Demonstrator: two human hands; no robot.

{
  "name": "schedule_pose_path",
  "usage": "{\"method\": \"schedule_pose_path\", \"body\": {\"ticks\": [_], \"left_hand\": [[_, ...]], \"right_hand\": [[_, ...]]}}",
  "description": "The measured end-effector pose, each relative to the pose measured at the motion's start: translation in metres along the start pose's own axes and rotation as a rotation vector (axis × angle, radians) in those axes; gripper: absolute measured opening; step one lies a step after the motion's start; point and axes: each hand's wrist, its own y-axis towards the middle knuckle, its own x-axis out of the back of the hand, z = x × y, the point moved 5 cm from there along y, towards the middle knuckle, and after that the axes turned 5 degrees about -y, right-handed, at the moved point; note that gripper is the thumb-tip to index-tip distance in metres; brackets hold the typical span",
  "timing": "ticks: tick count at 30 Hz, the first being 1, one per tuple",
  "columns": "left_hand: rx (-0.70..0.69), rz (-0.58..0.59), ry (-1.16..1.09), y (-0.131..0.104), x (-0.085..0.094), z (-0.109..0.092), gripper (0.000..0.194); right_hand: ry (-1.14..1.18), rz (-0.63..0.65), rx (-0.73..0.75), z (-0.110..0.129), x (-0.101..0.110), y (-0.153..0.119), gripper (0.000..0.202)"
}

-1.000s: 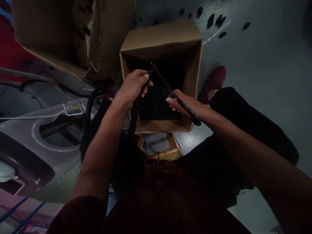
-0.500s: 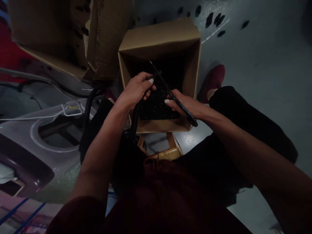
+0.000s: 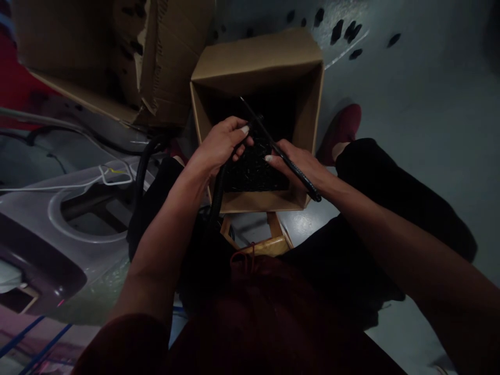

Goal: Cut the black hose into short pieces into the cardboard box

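Over an upright cardboard box (image 3: 260, 65), my left hand (image 3: 226, 140) is closed around the end of a black ribbed hose (image 3: 217, 200), which hangs down below the wrist. My right hand (image 3: 292, 159) grips a long, thin black tool (image 3: 299, 173) with a pointed tip. The tool lies slantwise, its tip at the upper left and its butt over my right wrist. Its middle crosses close to the hose end beside my left fingers; whether they touch is too dark to tell. Many small shiny black pieces (image 3: 253, 174) lie inside the box.
A larger torn cardboard box (image 3: 175, 62) stands at the upper left. Grey moulded parts (image 3: 91, 203) and a white cord (image 3: 50, 188) are at the left. Several dark pieces (image 3: 336, 32) lie on the floor beyond the box. A wooden stool (image 3: 269, 246) shows below it.
My right hand and the tool have shifted slightly to the right. My left hand has moved a little to the right with the hose.
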Motion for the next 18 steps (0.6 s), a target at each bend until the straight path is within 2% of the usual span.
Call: {"method": "schedule_pose_path", "body": {"ticks": [10,18], "left_hand": [[0.057,-0.039,-0.027,0.0028,-0.0032,0.0049,0.007],[0.063,-0.038,0.008,0.0057,-0.0027,0.0095,0.005]], "right_hand": [[-0.053,-0.031,-0.030,0.0018,-0.0007,-0.0007,0.033],[-0.141,-0.031,-0.032,0.0004,-0.0009,0.0000,0.032]]}}
